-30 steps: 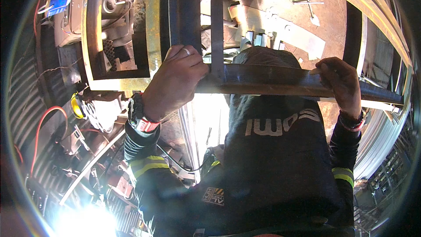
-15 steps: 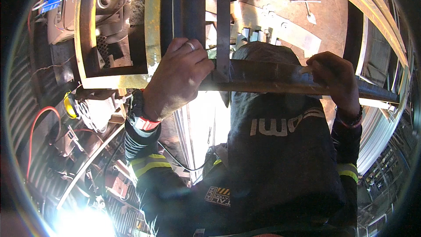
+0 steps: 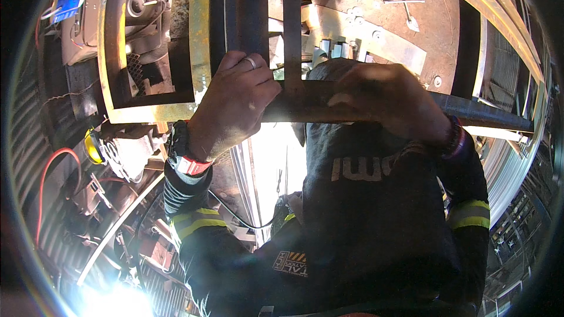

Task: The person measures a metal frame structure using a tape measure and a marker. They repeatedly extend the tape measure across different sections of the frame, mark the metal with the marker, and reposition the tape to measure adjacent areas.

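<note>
A dark steel bar [image 3: 470, 110] runs crosswise in front of my chest. My left hand [image 3: 238, 100], with a ring on one finger, is curled closed over its left part, beside a thick dark upright steel bar [image 3: 252, 17]. A narrow dark flat strip [image 3: 292, 35] rises from the crosswise bar just right of that hand. Over the bar's middle, my right hand [image 3: 390, 103] is bent with its fingertips together and pointing left. Whatever it pinches is hidden or too small to name.
A rusty yellowish steel frame [image 3: 158, 113] stands left of my left hand. Beyond the bar, a brown surface [image 3: 437, 29] carries crossed metal pieces [image 3: 405, 1] and a pale plate [image 3: 405, 53]. Curved yellowish rails [image 3: 499, 6] pass at far right. Bright glare [image 3: 117, 299] shows lower left.
My right hand has moved left along the crosswise bar, closer to my left hand. The narrow strip's lower end no longer shows across the bar's face. My left hand stays almost in place.
</note>
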Tool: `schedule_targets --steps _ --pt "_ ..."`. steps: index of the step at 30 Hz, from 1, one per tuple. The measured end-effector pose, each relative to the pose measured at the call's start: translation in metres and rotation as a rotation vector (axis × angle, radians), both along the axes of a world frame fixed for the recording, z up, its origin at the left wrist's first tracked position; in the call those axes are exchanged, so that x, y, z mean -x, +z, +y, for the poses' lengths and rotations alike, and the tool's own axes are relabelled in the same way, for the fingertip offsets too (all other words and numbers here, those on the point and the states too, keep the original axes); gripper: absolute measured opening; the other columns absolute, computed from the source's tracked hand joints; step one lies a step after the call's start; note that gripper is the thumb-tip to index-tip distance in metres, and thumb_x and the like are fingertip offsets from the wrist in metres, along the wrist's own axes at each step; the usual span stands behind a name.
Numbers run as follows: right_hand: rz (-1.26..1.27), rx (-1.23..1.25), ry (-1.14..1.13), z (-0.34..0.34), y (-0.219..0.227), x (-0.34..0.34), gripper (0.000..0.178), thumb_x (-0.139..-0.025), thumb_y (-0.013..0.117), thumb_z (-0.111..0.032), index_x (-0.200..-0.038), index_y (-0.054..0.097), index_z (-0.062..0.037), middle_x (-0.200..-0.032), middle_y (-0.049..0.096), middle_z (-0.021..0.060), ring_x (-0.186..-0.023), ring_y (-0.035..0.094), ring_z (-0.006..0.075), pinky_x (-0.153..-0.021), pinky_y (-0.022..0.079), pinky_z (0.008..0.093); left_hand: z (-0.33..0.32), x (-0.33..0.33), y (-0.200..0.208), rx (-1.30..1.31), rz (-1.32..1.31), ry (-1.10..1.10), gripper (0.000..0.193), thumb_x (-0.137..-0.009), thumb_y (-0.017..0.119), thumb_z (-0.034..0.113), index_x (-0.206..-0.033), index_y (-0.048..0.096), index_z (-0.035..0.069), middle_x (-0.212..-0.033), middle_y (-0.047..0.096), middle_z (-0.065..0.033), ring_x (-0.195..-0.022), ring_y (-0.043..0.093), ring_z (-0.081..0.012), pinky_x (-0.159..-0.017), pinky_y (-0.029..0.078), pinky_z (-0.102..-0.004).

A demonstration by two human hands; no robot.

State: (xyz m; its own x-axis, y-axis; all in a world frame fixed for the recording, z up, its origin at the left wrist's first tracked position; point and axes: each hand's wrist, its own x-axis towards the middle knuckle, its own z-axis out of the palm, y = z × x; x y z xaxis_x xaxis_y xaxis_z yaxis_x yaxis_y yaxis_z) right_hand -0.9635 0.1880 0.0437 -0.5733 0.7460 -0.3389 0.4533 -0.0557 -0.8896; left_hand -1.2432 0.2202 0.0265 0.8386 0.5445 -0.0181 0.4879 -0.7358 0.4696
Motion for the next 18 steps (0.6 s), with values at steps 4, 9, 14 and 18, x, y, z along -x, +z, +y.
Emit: schedule_targets --steps 4,9,14,18 --pt "0.006 -0.069 0.067 0.004 -0.023 0.030 0.012 -0.091 0.065 -0.009 -0.094 0.064 0.0029 -0.084 0.067 0.0177 -0.077 0.068 0.0281 -0.068 0.053 0.0387 -0.001 0.001 -0.001 -0.006 -0.012 0.001 0.014 -0.066 0.065 0.003 -0.080 0.064 0.004 -0.081 0.058 -0.0068 -0.093 0.057 -0.0244 -0.093 0.040 -0.0391" --pt "-0.004 -0.115 0.015 -0.002 -0.032 0.047 0.016 -0.094 0.061 -0.012 -0.091 0.063 0.0035 -0.079 0.066 0.0181 -0.071 0.066 0.0307 -0.065 0.051 0.0404 0.000 0.001 -0.002 0.004 -0.027 0.009 0.014 -0.065 0.066 0.004 -0.079 0.063 0.005 -0.082 0.058 -0.0065 -0.093 0.057 -0.0242 -0.092 0.040 -0.0388" --pt "0.061 0.021 0.173 0.013 -0.031 0.040 0.017 -0.085 0.066 -0.006 -0.096 0.063 0.0068 -0.083 0.069 0.0205 -0.077 0.070 0.0351 -0.071 0.055 0.0409 0.001 -0.001 -0.003 0.006 -0.022 0.005 0.012 -0.067 0.066 0.005 -0.078 0.062 0.006 -0.080 0.057 -0.0067 -0.092 0.057 -0.0243 -0.092 0.040 -0.0393" --pt "0.203 0.024 0.100 0.029 -0.025 0.031 0.017 -0.089 0.066 -0.010 -0.098 0.064 0.0042 -0.083 0.069 0.0188 -0.075 0.070 0.0309 -0.070 0.054 0.0396 0.000 0.001 0.000 -0.011 -0.007 0.003 0.011 -0.067 0.065 0.006 -0.078 0.062 0.005 -0.079 0.057 -0.0073 -0.092 0.057 -0.0247 -0.091 0.040 -0.0396"
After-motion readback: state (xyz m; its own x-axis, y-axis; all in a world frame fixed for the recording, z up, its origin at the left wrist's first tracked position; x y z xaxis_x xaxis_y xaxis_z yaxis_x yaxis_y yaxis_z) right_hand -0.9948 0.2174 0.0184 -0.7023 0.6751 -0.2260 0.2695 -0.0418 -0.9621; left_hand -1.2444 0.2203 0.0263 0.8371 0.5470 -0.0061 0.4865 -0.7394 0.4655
